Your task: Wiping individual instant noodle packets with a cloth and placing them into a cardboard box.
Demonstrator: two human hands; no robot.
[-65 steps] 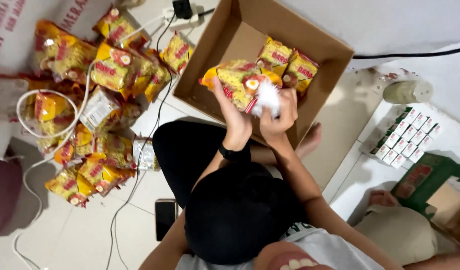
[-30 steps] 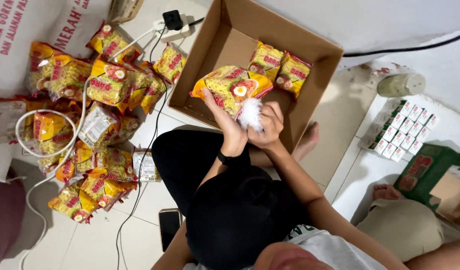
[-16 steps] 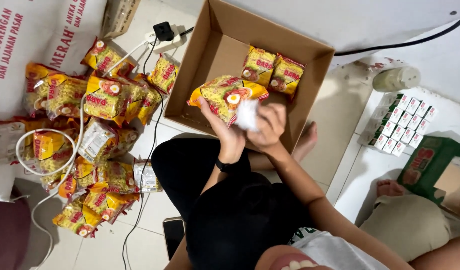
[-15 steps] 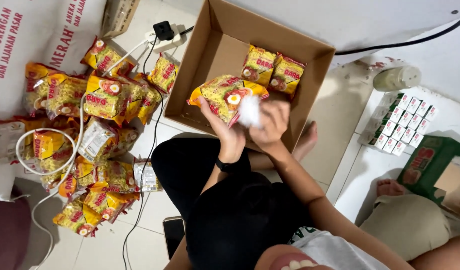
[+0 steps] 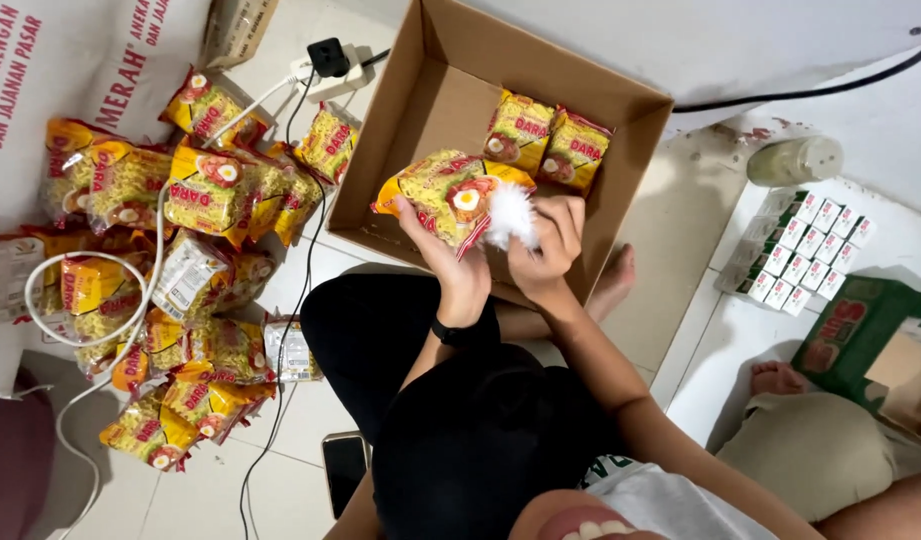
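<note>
My left hand (image 5: pixel 452 268) grips a yellow noodle packet (image 5: pixel 435 194) from below, holding it over the near edge of an open cardboard box (image 5: pixel 432 96). My right hand (image 5: pixel 544 250) pinches a white fluffy cloth (image 5: pixel 508 214) against the packet's right side. Two more yellow packets (image 5: pixel 545 143) stand side by side inside the box at its far right. A black band sits on my left wrist.
A heap of yellow noodle packets (image 5: pixel 160 260) lies on the tiled floor to the left, crossed by white and black cables. A power strip (image 5: pixel 325 68) sits near the box. Small white cartons (image 5: pixel 805 255), a green box (image 5: pixel 860 335) and another person's foot (image 5: pixel 775 378) are at right. A phone (image 5: pixel 344 462) lies by my leg.
Both hands have stayed together on the packet, the white cloth shifting over its right side. The camera view has drifted, so the box and heap sit slightly lower in frame.
</note>
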